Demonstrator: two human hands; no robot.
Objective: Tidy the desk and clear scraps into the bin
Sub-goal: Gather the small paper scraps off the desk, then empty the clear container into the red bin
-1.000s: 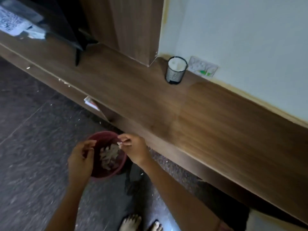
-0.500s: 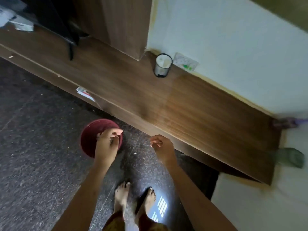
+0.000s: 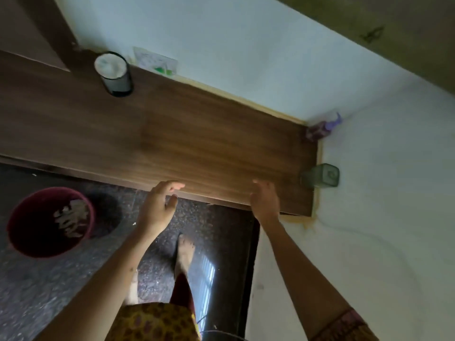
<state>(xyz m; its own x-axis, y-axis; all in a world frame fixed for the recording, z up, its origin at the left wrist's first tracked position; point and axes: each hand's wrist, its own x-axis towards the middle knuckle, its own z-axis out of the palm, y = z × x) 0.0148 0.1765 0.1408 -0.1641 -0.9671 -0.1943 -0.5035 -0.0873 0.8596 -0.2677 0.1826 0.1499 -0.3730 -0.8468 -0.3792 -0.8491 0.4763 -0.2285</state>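
Both hands empty, fingers relaxed: left hand (image 3: 157, 207), right hand (image 3: 264, 200) over desk (image 3: 197, 143) edge; bin (image 3: 14, 232) alongside for scraps.

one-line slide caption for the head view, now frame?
Both hands, left and right, open and empty over the desk edge; scraps in the maroon bin on the floor.

Desk (image 3: 197, 148): one. On it: one mesh cup (image 3: 115, 75), one purple spray bottle (image 3: 322, 127), one green container (image 3: 320, 178). Below the desk: one bin (image 3: 14, 232). Hands: two.
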